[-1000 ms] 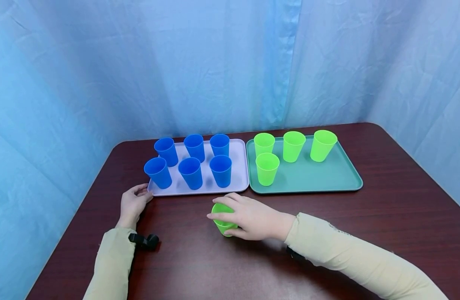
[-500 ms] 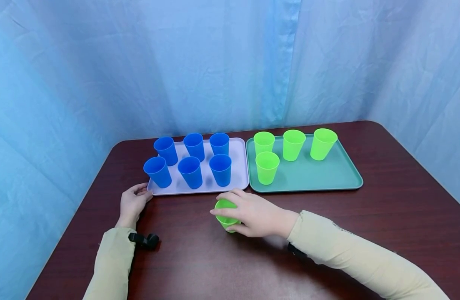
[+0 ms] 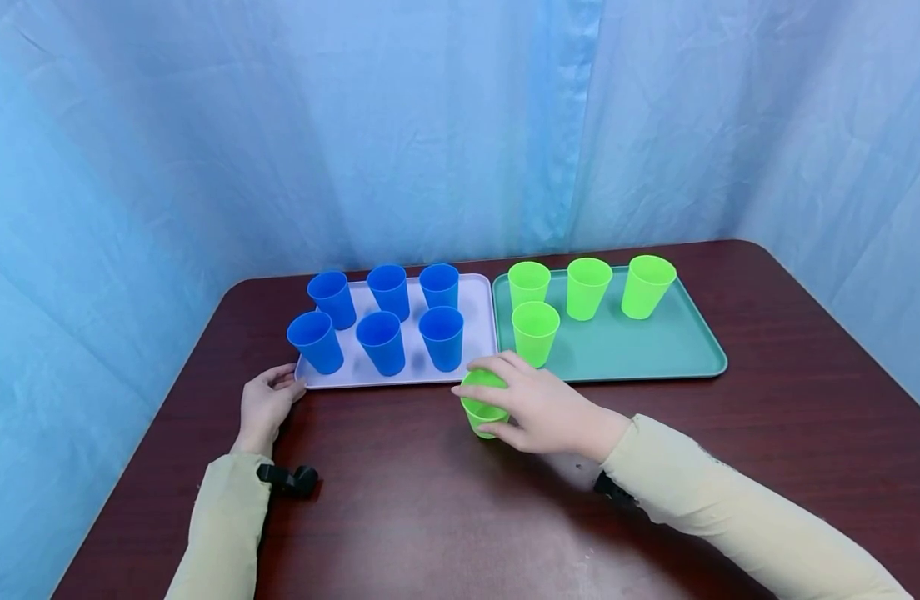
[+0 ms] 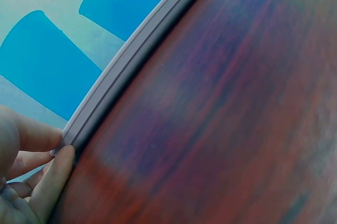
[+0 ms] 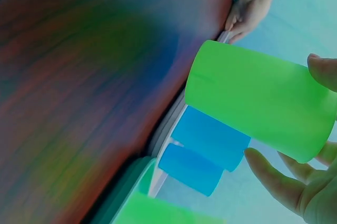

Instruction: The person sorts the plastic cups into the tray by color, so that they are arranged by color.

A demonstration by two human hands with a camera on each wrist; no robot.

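The right hand [image 3: 538, 408] has its fingers and thumb curled around a bright green plastic cup [image 3: 483, 405], holding it by its side. The cup is just over the dark red wooden table [image 3: 767, 433], right in front of the place where the pale purple plastic tray [image 3: 477, 333] and the teal green plastic tray [image 3: 655, 350] meet. The cup looks light, thin and smooth, so it could slip or get squashed. I think a soft hold around its middle works best. The left hand [image 3: 267, 404] rests on the table with loose fingers touching the corner of the purple tray. Six blue plastic cups [image 3: 381, 342] stand on that tray. Four more green plastic cups [image 3: 586, 287] stand on the teal tray.
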